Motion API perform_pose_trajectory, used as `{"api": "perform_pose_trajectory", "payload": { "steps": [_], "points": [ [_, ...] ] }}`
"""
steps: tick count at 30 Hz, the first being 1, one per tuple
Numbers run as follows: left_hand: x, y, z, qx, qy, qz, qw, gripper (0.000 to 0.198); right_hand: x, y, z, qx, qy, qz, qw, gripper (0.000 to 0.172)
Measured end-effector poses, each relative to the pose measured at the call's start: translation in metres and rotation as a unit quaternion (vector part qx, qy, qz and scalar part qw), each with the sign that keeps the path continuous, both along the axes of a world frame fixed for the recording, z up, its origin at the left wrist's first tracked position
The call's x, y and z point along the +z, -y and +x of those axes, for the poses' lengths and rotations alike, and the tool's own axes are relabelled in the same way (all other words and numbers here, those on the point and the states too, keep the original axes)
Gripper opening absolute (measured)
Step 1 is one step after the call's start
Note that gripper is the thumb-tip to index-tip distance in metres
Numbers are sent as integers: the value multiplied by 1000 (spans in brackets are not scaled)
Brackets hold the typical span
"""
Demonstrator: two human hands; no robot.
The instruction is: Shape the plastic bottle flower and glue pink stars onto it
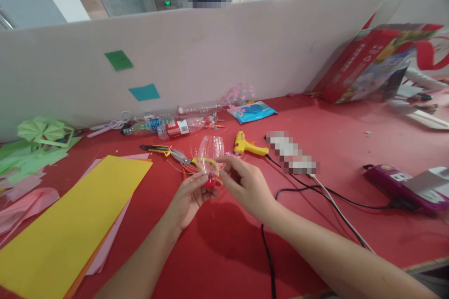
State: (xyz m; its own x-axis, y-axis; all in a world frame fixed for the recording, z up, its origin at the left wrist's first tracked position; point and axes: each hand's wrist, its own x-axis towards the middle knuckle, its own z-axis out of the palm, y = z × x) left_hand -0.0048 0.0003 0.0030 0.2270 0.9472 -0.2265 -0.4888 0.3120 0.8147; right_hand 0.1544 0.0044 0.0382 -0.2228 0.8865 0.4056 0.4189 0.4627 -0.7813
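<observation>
Bottle top point(211, 148), cap point(211, 182) down, hangs above the surface point(351, 149), just near of the glue gun point(247, 145). Left hand point(189, 198) fingers pinch the cap; right hand point(247, 187) fingers pinch the strip point(206, 162). A firm cap hold should keep the strip level.

The only camera rides on my head, looking forward and down over the red bench point(351, 149) toward the white board point(245, 56) along its far edge. It sits close: the clear bottle piece point(211, 149) held in my left hand point(189, 198) and right hand point(247, 187) lies near centre. The bench's near edge shows only at lower right.
</observation>
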Motion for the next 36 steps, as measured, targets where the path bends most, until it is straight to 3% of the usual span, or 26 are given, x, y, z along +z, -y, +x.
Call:
{"api": "perform_pose_trajectory", "payload": {
  "steps": [19, 27, 36],
  "points": [
    [-1, 0, 0, -8, 14, -1, 1000, 21, 0, 0, 0, 11, 7, 19, 1000, 18],
    [-3, 0, 4, 8, -19, 12, 1000, 24, -10, 3, 0, 14, 98, 142, 985, 16],
    [-3, 2, 5, -5, -32, 34, 999, 23, -14, -3, 1, 1, 116, 118, 986, 12]
  ]
}}
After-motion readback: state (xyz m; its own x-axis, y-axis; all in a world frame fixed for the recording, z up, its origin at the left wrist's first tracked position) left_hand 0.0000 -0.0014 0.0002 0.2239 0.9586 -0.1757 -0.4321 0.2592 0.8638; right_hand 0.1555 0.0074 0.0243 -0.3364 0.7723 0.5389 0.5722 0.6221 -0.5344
